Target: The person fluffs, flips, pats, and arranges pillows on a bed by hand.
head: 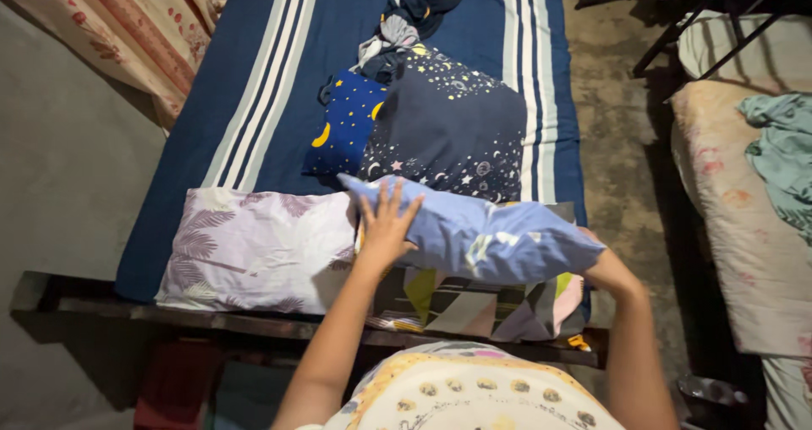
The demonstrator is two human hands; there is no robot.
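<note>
A light blue pillow (486, 234) lies across the near end of the bed, on top of a pillow with a multicoloured geometric cover (474, 303). My left hand (385, 225) presses flat on the blue pillow's left part, fingers spread. My right hand (595, 248) is at the pillow's right end, mostly hidden behind it; its grip cannot be made out. A white pillow with purple leaf print (254, 248) lies to the left, touching the others.
The bed has a navy sheet with white stripes (271, 83). A dark star-print pillow (448, 125), a small blue moon-print pillow (347, 125) and crumpled clothes (406, 24) lie further up. A second bed with a teal cloth (782, 155) stands right. Floral curtain (144, 24) at left.
</note>
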